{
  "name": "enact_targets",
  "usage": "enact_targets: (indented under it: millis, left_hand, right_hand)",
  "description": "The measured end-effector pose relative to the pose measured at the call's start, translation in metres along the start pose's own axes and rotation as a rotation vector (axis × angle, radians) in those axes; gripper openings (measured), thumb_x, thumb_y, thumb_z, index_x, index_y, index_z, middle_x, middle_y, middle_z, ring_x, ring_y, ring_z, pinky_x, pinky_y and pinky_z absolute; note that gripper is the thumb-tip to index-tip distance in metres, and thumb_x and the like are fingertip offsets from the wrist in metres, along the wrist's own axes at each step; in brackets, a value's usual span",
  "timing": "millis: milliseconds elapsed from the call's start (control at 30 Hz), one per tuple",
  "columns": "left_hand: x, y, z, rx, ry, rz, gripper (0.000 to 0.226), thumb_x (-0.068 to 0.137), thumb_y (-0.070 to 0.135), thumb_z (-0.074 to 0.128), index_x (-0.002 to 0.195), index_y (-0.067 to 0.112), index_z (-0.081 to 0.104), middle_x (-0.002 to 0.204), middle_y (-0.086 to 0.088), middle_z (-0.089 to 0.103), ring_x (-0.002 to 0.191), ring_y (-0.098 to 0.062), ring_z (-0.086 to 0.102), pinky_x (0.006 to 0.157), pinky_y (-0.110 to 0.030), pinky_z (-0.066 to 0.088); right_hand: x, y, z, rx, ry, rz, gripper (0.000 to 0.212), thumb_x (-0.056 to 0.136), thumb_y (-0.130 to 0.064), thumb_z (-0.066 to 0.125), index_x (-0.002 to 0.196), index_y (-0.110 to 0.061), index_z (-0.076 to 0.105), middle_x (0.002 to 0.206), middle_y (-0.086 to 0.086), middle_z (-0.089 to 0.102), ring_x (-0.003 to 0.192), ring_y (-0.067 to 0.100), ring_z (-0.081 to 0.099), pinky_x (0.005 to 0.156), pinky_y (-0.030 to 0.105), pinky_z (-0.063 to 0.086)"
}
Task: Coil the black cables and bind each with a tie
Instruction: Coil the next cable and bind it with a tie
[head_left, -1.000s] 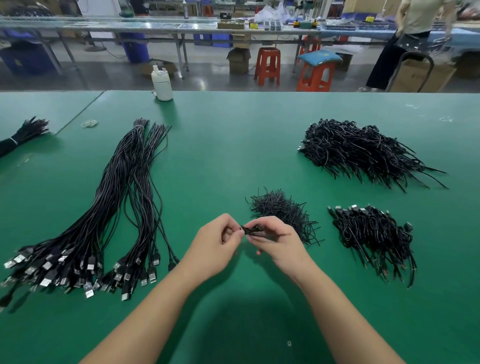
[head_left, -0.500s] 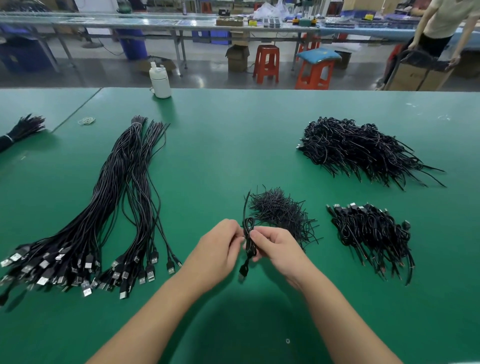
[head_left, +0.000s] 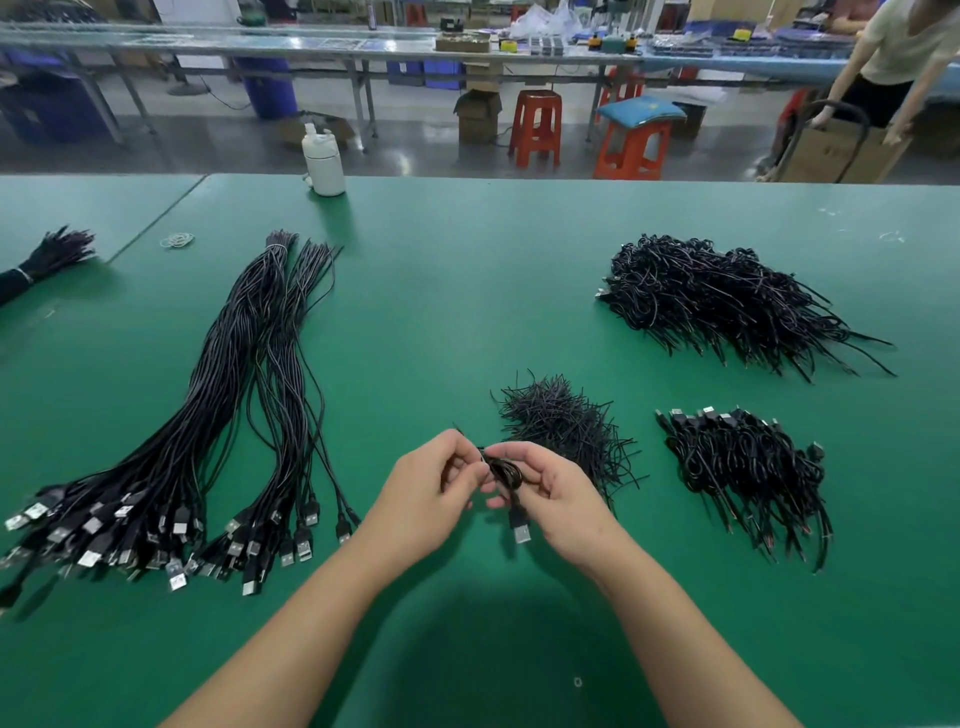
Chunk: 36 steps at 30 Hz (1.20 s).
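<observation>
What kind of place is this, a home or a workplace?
Most likely a workplace, a cable assembly workshop: a long green workbench holds sorted piles of black cables, and more work tables and plastic stools stand behind.

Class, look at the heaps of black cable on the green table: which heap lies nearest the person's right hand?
The small heap of short loose ties, just beyond the right hand. The other heaps lie clearly farther off.

Your green table (head_left: 467, 270) has long straight USB cables (head_left: 208, 415) on the left, a tie pile (head_left: 561, 421) in the middle, two coiled-cable heaps (head_left: 727, 296) (head_left: 748, 467) on the right, and a white bottle (head_left: 323, 161) at the far edge.
</observation>
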<state>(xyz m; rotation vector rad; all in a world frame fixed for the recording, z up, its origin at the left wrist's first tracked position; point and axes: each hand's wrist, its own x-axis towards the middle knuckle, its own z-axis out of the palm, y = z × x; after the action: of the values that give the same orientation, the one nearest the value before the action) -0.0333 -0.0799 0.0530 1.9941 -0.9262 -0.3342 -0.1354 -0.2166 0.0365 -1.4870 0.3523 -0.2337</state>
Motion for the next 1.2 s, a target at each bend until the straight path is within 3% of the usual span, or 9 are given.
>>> enact_targets:
  millis: [100, 233, 367, 467, 600, 800, 1000, 1100, 1200]
  left_hand:
    - [-0.001, 0.001, 0.0, 0.052, 0.02, 0.063, 0.017, 0.094, 0.018, 0.062, 0.082, 0.027, 0.054, 0.069, 0.007, 0.06, 0.065, -0.005, 0.055, 0.06, -0.013, 0.04]
    - [-0.003, 0.004, 0.001, 0.19, 0.012, 0.225, 0.019, 0.096, 0.012, 0.057, 0.084, 0.024, 0.047, 0.075, 0.013, 0.048, 0.072, -0.002, 0.047, 0.065, -0.011, 0.035]
    - [-0.002, 0.0, 0.002, 0.211, 0.015, 0.27, 0.017, 0.096, 0.011, 0.056, 0.087, 0.022, 0.048, 0.079, 0.013, 0.047, 0.073, -0.005, 0.044, 0.067, -0.012, 0.034]
    - [-0.003, -0.001, 0.005, 0.214, 0.059, 0.281, 0.01, 0.096, 0.011, 0.056, 0.09, 0.019, 0.052, 0.084, 0.01, 0.049, 0.074, -0.006, 0.044, 0.069, -0.017, 0.037]
    - [-0.004, 0.0, 0.009, 0.265, 0.088, 0.327, 0.005, 0.097, 0.014, 0.055, 0.094, 0.017, 0.055, 0.087, 0.007, 0.05, 0.075, -0.014, 0.05, 0.069, -0.029, 0.043]
    - [-0.002, -0.014, 0.021, 0.345, 0.068, 0.323, 0.02, 0.099, 0.029, 0.048, 0.114, 0.021, 0.06, 0.102, 0.006, 0.06, 0.087, -0.014, 0.057, 0.078, -0.028, 0.046]
    - [0.009, -0.074, 0.027, 0.455, 0.164, 0.075, 0.017, 0.095, 0.015, 0.057, 0.109, 0.011, 0.067, 0.103, -0.001, 0.062, 0.097, -0.021, 0.058, 0.087, -0.035, 0.047]
    - [0.008, -0.098, 0.024, 0.588, 0.201, 0.054, 0.013, 0.087, 0.008, 0.065, 0.099, 0.01, 0.07, 0.096, -0.001, 0.062, 0.09, -0.023, 0.057, 0.081, -0.036, 0.047]
    - [0.008, -0.103, 0.027, 0.683, 0.2, 0.092, 0.016, 0.08, 0.008, 0.07, 0.095, 0.013, 0.071, 0.093, 0.001, 0.063, 0.088, -0.022, 0.055, 0.074, -0.035, 0.044]
  right_hand:
    - [0.0, -0.001, 0.0, -0.067, 0.005, -0.02, 0.022, 0.093, 0.01, 0.054, 0.104, -0.003, 0.067, 0.082, 0.004, 0.071, 0.074, 0.011, 0.066, 0.07, 0.024, 0.055]
    - [-0.003, -0.005, -0.005, -0.325, 0.01, -0.047, 0.026, 0.095, -0.007, 0.059, 0.076, -0.022, 0.066, 0.065, -0.008, 0.063, 0.057, 0.004, 0.053, 0.06, 0.019, 0.045]
    - [-0.006, -0.006, -0.005, -0.395, 0.015, -0.089, 0.025, 0.099, -0.009, 0.054, 0.081, -0.026, 0.06, 0.073, -0.006, 0.057, 0.061, 0.001, 0.055, 0.064, 0.015, 0.045]
    - [-0.006, -0.004, -0.001, -0.366, 0.012, -0.048, 0.019, 0.102, -0.012, 0.047, 0.089, -0.018, 0.059, 0.079, -0.001, 0.061, 0.068, 0.01, 0.064, 0.073, 0.027, 0.05]
    - [-0.005, -0.001, 0.003, -0.228, 0.022, -0.017, 0.027, 0.104, -0.01, 0.042, 0.084, -0.023, 0.055, 0.071, -0.002, 0.052, 0.068, 0.019, 0.061, 0.066, 0.016, 0.047]
    - [-0.002, 0.003, -0.014, -0.268, 0.181, 0.059, 0.026, 0.1, -0.021, 0.054, 0.078, -0.01, 0.06, 0.06, 0.002, 0.059, 0.055, 0.019, 0.058, 0.062, 0.036, 0.048]
    - [0.003, -0.012, -0.075, -0.877, 0.486, 0.149, 0.025, 0.093, -0.039, 0.059, 0.074, -0.025, 0.067, 0.061, -0.008, 0.065, 0.052, 0.01, 0.057, 0.049, 0.021, 0.043]
    - [0.003, -0.013, -0.111, -1.046, 0.578, 0.24, 0.027, 0.096, -0.035, 0.057, 0.073, -0.023, 0.063, 0.062, -0.005, 0.065, 0.046, 0.009, 0.052, 0.042, 0.018, 0.039]
    - [0.007, -0.008, -0.139, -1.161, 0.657, 0.343, 0.032, 0.095, -0.033, 0.056, 0.072, -0.014, 0.067, 0.059, 0.001, 0.064, 0.05, 0.016, 0.058, 0.043, 0.02, 0.037]
